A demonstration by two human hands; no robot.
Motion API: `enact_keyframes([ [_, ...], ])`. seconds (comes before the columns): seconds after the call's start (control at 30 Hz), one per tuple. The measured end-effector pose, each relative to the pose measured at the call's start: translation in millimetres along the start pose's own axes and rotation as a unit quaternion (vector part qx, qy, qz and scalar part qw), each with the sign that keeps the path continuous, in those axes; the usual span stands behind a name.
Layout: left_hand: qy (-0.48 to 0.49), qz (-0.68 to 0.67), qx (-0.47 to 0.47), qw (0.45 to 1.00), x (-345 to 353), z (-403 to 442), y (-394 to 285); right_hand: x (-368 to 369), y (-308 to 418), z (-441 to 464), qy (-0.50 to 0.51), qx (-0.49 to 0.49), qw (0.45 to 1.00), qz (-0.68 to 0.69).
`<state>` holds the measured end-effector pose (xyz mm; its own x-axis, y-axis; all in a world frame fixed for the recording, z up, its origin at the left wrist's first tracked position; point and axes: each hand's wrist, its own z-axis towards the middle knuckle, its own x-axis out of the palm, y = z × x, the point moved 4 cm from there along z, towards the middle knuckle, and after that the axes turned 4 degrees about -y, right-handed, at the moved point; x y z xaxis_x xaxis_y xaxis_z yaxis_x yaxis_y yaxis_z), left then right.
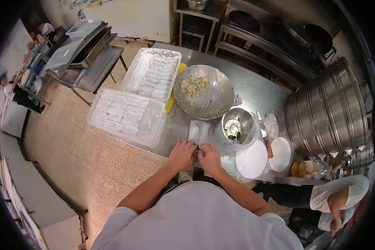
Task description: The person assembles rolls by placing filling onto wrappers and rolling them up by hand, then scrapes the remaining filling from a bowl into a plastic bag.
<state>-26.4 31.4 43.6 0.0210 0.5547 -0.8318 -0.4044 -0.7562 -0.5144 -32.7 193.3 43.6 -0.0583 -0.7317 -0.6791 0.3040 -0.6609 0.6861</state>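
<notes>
At the table's near edge, my left hand (183, 155) has its fingers bent and drawn together. My right hand (209, 159) is beside it, fingers curled inward. A small dark bit shows between the fingertips; whatever they pinch is too small to name. Just beyond my fingers, thin white sheets (198, 131) lie on the steel table. A large metal bowl (221, 100) holds a pale filling (194, 87) with green bits. To the right, a smaller metal bowl (246, 121) in clear plastic has a few dark pieces (235, 136) at its bottom.
Two plastic trays of white-dusted rolls (120, 110) (160, 71) stand at left. Right are a wooden-handled knife (268, 146), white discs (251, 160) and tall stacked steamers (327, 108). A co-worker (339, 193) is at lower right; others are far left.
</notes>
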Motion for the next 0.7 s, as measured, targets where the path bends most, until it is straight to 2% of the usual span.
enact_keyframes([
  [0.13,-0.01,0.002,0.016,1.0,-4,-2,1,2,5,12,0.002,-0.084,0.996,0.005],
  [0.23,-0.023,-0.002,0.022,0.999,-5,-5,1,3,5,16,0.014,-0.093,0.996,0.013],
  [0.33,-0.02,-0.009,0.027,0.999,-7,-4,-2,1,-1,17,0.021,-0.023,0.997,0.07],
  [0.47,0.003,-0.032,0.019,0.999,-10,-2,-3,0,-10,15,0.023,-0.008,0.995,0.093],
  [0.57,0.016,-0.086,0.001,0.996,-9,-3,4,-3,-6,16,0.03,-0.034,0.996,0.073],
  [0.67,-0.078,-0.245,-0.078,0.963,8,-13,21,-4,3,22,0.051,-0.112,0.992,0.024],
  [0.7,-0.072,-0.261,-0.096,0.958,8,-13,23,-4,7,26,0.068,-0.137,0.988,0.008],
])
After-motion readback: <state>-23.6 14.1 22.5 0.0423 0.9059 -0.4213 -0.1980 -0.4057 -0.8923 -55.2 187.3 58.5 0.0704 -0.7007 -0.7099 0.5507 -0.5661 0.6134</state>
